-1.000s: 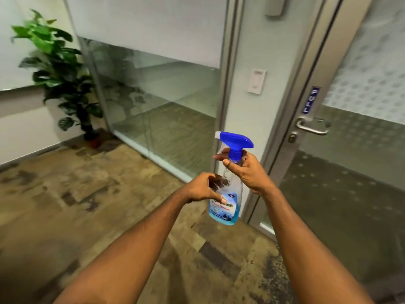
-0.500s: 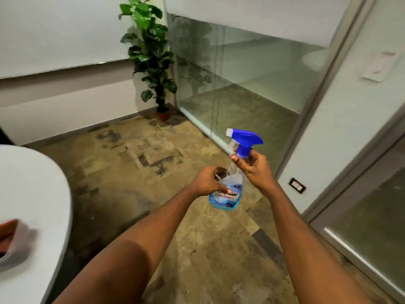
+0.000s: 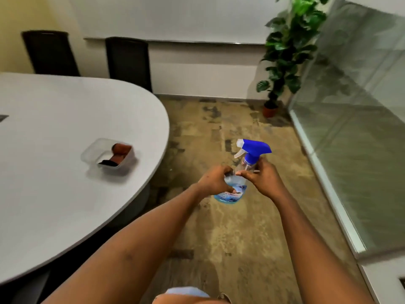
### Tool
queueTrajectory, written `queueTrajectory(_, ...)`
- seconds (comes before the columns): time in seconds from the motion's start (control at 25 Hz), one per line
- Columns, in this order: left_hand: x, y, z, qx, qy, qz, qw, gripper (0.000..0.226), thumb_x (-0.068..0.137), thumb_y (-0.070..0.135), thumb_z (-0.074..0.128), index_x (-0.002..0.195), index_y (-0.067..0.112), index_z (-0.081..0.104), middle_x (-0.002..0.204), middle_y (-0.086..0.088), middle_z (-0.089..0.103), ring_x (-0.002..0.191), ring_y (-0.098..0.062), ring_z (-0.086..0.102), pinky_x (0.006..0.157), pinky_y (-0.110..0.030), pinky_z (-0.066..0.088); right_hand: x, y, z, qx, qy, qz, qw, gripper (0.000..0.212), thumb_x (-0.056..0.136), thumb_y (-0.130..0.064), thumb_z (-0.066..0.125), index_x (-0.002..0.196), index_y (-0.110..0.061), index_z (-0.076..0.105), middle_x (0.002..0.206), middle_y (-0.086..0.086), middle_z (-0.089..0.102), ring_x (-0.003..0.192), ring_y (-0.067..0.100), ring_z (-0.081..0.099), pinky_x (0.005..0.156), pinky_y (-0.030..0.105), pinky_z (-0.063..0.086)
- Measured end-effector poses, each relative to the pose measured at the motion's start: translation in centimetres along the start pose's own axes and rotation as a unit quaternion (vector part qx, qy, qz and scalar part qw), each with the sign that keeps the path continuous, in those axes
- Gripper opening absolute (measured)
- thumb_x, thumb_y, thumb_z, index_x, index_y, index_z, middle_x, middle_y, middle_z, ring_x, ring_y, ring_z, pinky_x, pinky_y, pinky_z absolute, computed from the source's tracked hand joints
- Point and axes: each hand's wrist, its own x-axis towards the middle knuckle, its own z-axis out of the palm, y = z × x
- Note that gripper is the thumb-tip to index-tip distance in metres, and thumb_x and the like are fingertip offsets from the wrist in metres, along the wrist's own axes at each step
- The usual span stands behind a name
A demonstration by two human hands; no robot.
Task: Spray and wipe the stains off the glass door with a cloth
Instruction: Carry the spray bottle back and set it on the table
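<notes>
1. Now the view has swung off the door toward the table (image 3: pixel 65 194).
2. Both hands clasp the spray bottle (image 3: pixel 232 194): left hand (image 3: pixel 215 182) round its body, right hand (image 3: pixel 262 179) pinching its neck.
3. A cloth (image 3: pixel 119 153), probably the wiper, lies in a tub (image 3: pixel 89 153) left of the grip, suggesting it gets fetched next.

Your table (image 3: pixel 65 119) fills the frame's left, a tray (image 3: pixel 109 156) on it, two chairs (image 3: pixel 128 60) behind. Your bottle (image 3: pixel 241 172) is at centre, with the plant (image 3: pixel 287 51) upper right beside the glass (image 3: pixel 350 128).

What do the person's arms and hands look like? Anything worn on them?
Both forearms are bare right down to the frame's bottom edge, with no sleeves in view. The left hand and right hand wear no gloves, and no rings, watch or bracelet can be seen.
</notes>
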Motion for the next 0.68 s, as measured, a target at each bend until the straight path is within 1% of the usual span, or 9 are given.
queueTrajectory(0.12,-1.0,-2.9,-1.9,0.002,0.058,-0.054,0.997,0.041,0.064,0.025,0.082,0.098,0.011,0.065,0.095,-0.007,0.069,0.087,-0.026,0.065,0.075,-0.036,0.052,3.0,-2.1,3.2,-0.005,-0.060,-0.035,0.998,0.030,0.069,-0.022,0.084,0.087,-0.025,0.060,0.080,-0.009,0.067,0.071,-0.005,0.063,0.060,0.007,0.045)
queueTrajectory(0.2,-2.0,-5.3,-3.4,-0.005,0.094,-0.101,0.990,0.046,0.065,0.026,0.084,0.103,0.013,0.063,0.099,-0.004,0.063,0.090,-0.022,0.062,0.076,-0.032,0.050,4.6,-3.6,6.0,-0.011,-0.101,-0.056,0.993,0.032,0.069,-0.024,0.084,0.083,-0.032,0.056,0.080,-0.013,0.065,0.072,-0.004,0.062,0.060,0.010,0.045)
queueTrajectory(0.28,-3.3,-7.9,-5.1,-0.018,0.135,-0.147,0.980,0.055,0.064,0.027,0.085,0.112,0.014,0.061,0.107,-0.002,0.062,0.095,-0.018,0.061,0.080,-0.030,0.051,6.2,-5.4,9.0,-0.019,-0.147,-0.075,0.986,0.033,0.070,-0.027,0.083,0.083,-0.034,0.054,0.081,-0.012,0.064,0.077,0.003,0.063,0.065,0.018,0.047)
queueTrajectory(0.32,-4.1,-9.3,-5.9,-0.019,0.156,-0.165,0.974,0.057,0.064,0.028,0.085,0.114,0.015,0.061,0.108,-0.002,0.063,0.095,-0.017,0.061,0.080,-0.029,0.052,6.9,-6.1,10.7,-0.021,-0.169,-0.083,0.982,0.033,0.071,-0.029,0.082,0.087,-0.034,0.053,0.083,-0.011,0.064,0.079,0.006,0.063,0.067,0.020,0.047)
queueTrajectory(0.36,-4.8,-10.6,-6.7,-0.019,0.177,-0.182,0.967,0.057,0.064,0.029,0.085,0.113,0.015,0.062,0.108,-0.003,0.064,0.094,-0.017,0.062,0.079,-0.028,0.051,7.5,-6.9,12.3,-0.024,-0.188,-0.092,0.978,0.034,0.072,-0.030,0.082,0.091,-0.032,0.053,0.086,-0.010,0.064,0.080,0.007,0.062,0.067,0.019,0.046)
queueTrajectory(0.48,-7.1,-14.8,-9.3,-0.040,0.233,-0.242,0.941,0.055,0.066,0.028,0.085,0.114,0.014,0.062,0.110,-0.006,0.066,0.091,-0.015,0.060,0.076,-0.026,0.048,9.5,-8.7,17.7,-0.038,-0.244,-0.132,0.960,0.051,0.071,-0.027,0.083,0.111,-0.025,0.053,0.097,-0.009,0.062,0.085,0.006,0.060,0.066,0.011,0.043)
queueTrajectory(0.52,-7.9,-15.9,-9.9,-0.051,0.244,-0.261,0.933,0.054,0.068,0.026,0.085,0.115,0.013,0.061,0.112,-0.006,0.066,0.090,-0.013,0.058,0.077,-0.024,0.046,10.0,-8.9,19.1,-0.048,-0.256,-0.138,0.955,0.059,0.070,-0.027,0.084,0.120,-0.022,0.051,0.103,-0.007,0.060,0.090,0.009,0.060,0.068,0.012,0.045)
queueTrajectory(0.6,-9.6,-19.3,-11.7,-0.066,0.277,-0.305,0.909,0.054,0.069,0.021,0.085,0.117,0.013,0.061,0.116,-0.007,0.066,0.091,-0.012,0.056,0.077,-0.023,0.044,11.6,-9.5,23.3,-0.081,-0.282,-0.133,0.947,0.073,0.071,-0.026,0.083,0.133,-0.020,0.044,0.113,-0.004,0.057,0.097,0.013,0.059,0.077,0.022,0.051)
queueTrajectory(0.68,-11.4,-22.6,-13.5,-0.072,0.305,-0.341,0.886,0.059,0.067,0.019,0.087,0.120,0.011,0.062,0.118,-0.008,0.067,0.093,-0.016,0.058,0.079,-0.024,0.043,13.1,-9.7,27.4,-0.118,-0.290,-0.118,0.943,0.070,0.075,-0.023,0.081,0.134,-0.021,0.043,0.120,0.002,0.059,0.101,0.018,0.059,0.084,0.032,0.053)
